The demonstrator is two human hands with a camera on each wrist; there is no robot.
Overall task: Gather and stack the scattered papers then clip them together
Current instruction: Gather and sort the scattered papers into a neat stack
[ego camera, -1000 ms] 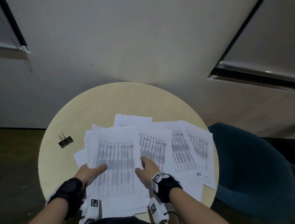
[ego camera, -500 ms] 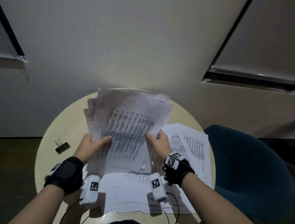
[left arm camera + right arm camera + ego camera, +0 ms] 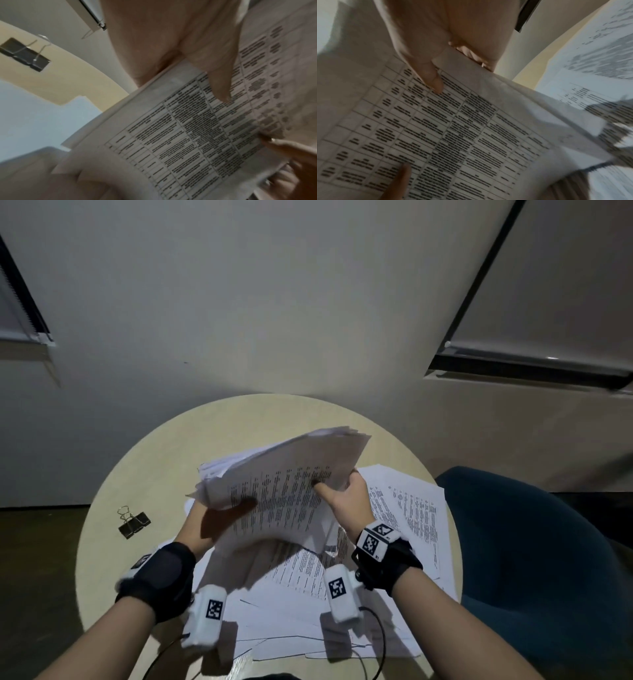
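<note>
I've got the stack of papers point(image 3: 284, 487) lifted off the round table point(image 3: 113, 501), my left hand point(image 3: 209, 518) pinching its left edge, thumb on the printed top sheet, and my right hand point(image 3: 346, 498) pinching the right edge likewise. More loose sheets point(image 3: 411, 508) lie spread beneath, and the black binder clip point(image 3: 134, 522) sits apart at the table's left.

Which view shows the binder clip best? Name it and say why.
The left wrist view: the binder clip is large there, its wire handles distinct. The head view shows it whole but small on the table. The right wrist view lacks it.
</note>
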